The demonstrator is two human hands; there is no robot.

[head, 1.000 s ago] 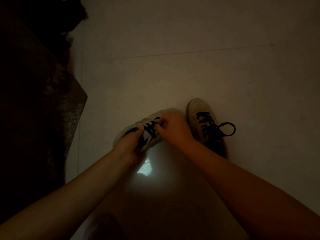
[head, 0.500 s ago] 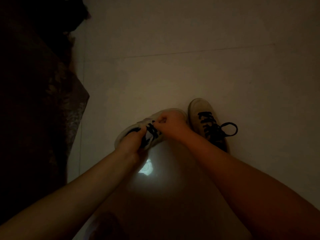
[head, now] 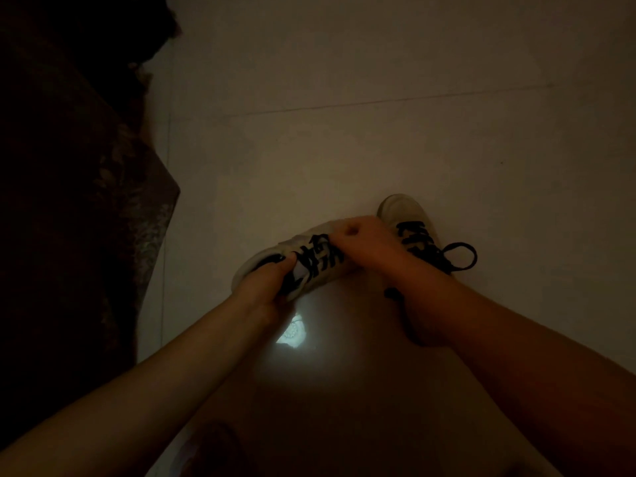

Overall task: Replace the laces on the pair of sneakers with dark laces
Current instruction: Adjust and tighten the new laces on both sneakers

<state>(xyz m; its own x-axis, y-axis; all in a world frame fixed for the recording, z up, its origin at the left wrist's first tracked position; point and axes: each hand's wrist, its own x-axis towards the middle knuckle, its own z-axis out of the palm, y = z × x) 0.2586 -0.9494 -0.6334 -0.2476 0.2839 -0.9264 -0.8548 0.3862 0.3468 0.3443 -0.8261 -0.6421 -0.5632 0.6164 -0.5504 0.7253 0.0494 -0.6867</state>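
The scene is dim. A pale sneaker (head: 272, 259) lies tilted on the tiled floor, threaded with a dark lace (head: 318, 256). My left hand (head: 266, 287) grips this sneaker at its opening, the thumb pressed near the tongue. My right hand (head: 364, 244) is curled over the front of the lacing and seems to pinch the dark lace there. A second pale sneaker (head: 404, 210) stands just right of it, laced dark, with a dark lace loop (head: 459, 256) lying on the floor beside it. My right forearm hides its heel.
A dark patterned cloth or furniture edge (head: 113, 208) fills the left side. A bright light reflection (head: 294, 333) shines on the glossy pale floor (head: 344, 149) below the sneaker. A dark rounded shape (head: 213, 445) sits at the bottom edge.
My right hand has shifted slightly up along the lacing toward the toe, baring more of the dark lace. The left hand keeps its grip on the sneaker.
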